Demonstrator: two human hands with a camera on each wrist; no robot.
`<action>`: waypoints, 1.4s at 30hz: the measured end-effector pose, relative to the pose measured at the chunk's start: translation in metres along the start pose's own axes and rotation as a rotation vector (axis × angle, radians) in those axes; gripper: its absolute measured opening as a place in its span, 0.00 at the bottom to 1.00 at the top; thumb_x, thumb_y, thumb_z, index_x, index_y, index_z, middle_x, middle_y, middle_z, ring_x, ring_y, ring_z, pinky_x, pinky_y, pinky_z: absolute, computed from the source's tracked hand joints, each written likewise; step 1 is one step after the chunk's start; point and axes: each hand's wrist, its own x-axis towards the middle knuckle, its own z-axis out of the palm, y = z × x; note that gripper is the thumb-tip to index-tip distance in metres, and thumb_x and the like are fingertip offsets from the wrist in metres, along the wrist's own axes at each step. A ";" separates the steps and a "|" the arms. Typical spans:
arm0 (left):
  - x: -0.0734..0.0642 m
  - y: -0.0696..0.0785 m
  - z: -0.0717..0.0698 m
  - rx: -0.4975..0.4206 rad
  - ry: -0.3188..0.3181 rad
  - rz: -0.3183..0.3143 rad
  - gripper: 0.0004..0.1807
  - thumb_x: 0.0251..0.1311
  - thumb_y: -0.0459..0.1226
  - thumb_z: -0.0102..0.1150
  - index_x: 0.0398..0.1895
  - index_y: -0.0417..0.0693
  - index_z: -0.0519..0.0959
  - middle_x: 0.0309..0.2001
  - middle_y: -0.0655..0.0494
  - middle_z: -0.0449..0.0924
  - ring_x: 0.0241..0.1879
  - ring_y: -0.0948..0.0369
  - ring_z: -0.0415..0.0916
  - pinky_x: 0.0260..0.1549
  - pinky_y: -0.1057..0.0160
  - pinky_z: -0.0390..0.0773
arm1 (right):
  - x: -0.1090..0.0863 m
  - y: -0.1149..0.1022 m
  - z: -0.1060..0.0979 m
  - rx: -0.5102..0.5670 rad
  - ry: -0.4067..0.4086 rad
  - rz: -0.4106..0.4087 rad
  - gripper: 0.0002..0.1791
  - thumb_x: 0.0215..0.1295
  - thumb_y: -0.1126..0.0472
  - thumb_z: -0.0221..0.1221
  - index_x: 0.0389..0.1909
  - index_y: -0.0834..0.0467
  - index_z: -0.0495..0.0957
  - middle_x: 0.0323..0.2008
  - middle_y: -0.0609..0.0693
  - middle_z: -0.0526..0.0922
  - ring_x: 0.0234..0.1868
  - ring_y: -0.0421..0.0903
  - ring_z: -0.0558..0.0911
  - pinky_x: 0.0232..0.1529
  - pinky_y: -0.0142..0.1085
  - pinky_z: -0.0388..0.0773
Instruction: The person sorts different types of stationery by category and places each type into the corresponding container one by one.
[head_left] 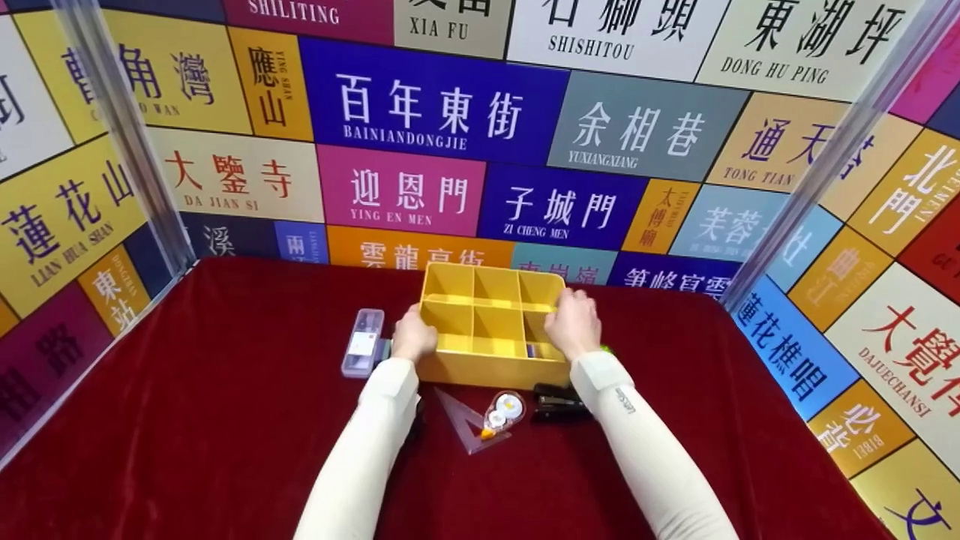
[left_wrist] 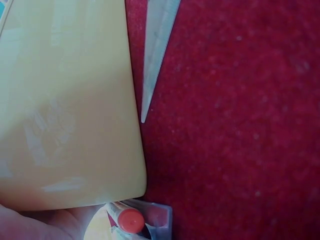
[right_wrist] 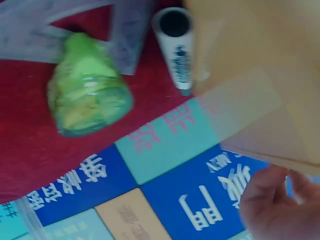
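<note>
Holding the yellow box (head_left: 491,369) by its two ends, you have it near the back of the red cloth (head_left: 247,420), close to the wall of signs (head_left: 435,97). Your left hand (head_left: 414,335) grips the left end, with its fingers bent around the side. Your right hand (head_left: 574,322) pinches the right end near the top edge. I cannot tell if the bottom of the box touches the cloth.

The box looks like hard, stiff plastic, so it should not bend much. It is likely light for its size. Its sides are smooth and shiny, so your fingers may slip a little. The thin walls inside look weaker, so the two outer ends seem the best place to hold, with both hands level. If the box tips, loose things in it could slide.

It has six pockets, three at the back and three at the front. A small blue and white thing (head_left: 532,350) is low in the front right one. It is too small to name, and your hand hides part of that pocket. Just left of the box is a clear case (head_left: 369,319) with a white label (head_left: 363,343). I cannot tell what is inside it.
</note>
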 end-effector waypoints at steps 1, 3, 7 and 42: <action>0.000 0.000 0.000 -0.001 -0.003 -0.002 0.32 0.62 0.30 0.48 0.73 0.43 0.64 0.65 0.37 0.75 0.65 0.41 0.73 0.66 0.45 0.71 | 0.000 0.003 0.000 0.013 -0.007 0.034 0.21 0.60 0.64 0.56 0.54 0.68 0.74 0.53 0.68 0.75 0.57 0.66 0.74 0.51 0.59 0.79; 0.000 0.000 0.000 0.002 -0.007 -0.002 0.32 0.63 0.30 0.48 0.73 0.43 0.64 0.65 0.37 0.75 0.65 0.41 0.73 0.66 0.45 0.71 | 0.000 0.010 0.000 0.046 -0.058 0.110 0.27 0.62 0.63 0.54 0.62 0.68 0.67 0.60 0.70 0.70 0.63 0.67 0.68 0.58 0.61 0.76; -0.001 0.000 -0.002 0.006 -0.009 0.002 0.31 0.63 0.31 0.48 0.73 0.43 0.65 0.65 0.37 0.75 0.65 0.41 0.73 0.66 0.45 0.71 | 0.001 0.024 -0.001 0.090 -0.208 0.196 0.31 0.66 0.58 0.52 0.65 0.72 0.64 0.64 0.73 0.67 0.66 0.70 0.67 0.66 0.60 0.69; -0.001 0.000 -0.007 0.066 -0.053 0.054 0.31 0.61 0.30 0.49 0.71 0.39 0.65 0.64 0.36 0.75 0.65 0.41 0.73 0.66 0.47 0.71 | 0.003 0.029 0.005 0.029 -0.408 0.195 0.27 0.70 0.64 0.46 0.68 0.70 0.59 0.60 0.71 0.75 0.60 0.64 0.78 0.60 0.56 0.75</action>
